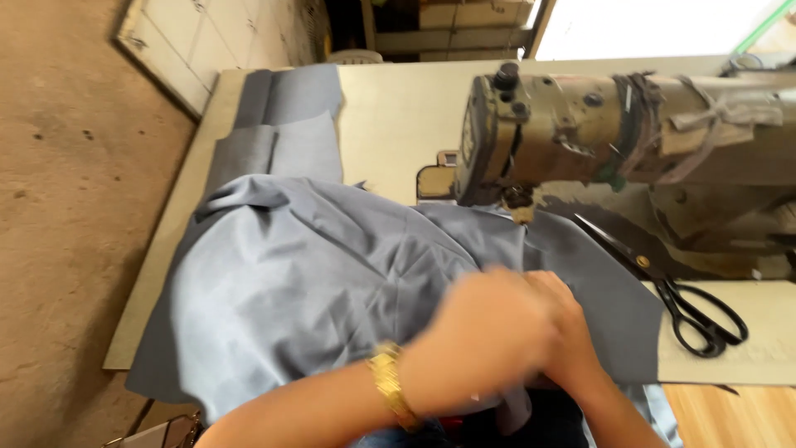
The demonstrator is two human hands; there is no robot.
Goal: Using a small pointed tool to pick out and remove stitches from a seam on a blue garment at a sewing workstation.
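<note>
1. Step, prob.: bunching grey cloth [315, 274] near sewing machine [580, 133]. L hand [481, 340] over R hand [572, 332], both blurred, closed on cloth w/ near edge.
2. Next calls for flat cloth fed under needle; scissors [688, 307] just beside.
3. Pale worktop [398, 108], cloth pieces [286, 124] at far end; bare concrete floor [75, 207].

Single view only: head camera, looking steeply down and forward over the person's own hands [506, 340] onto the table [398, 108]. Close range; hands fill the lower centre, motion-blurred, so which hand lies on top is hard to tell. Sewing machine [580, 133] sits upper right, floor [66, 207] runs down the left edge, frame apparently rolled somewhat.
</note>
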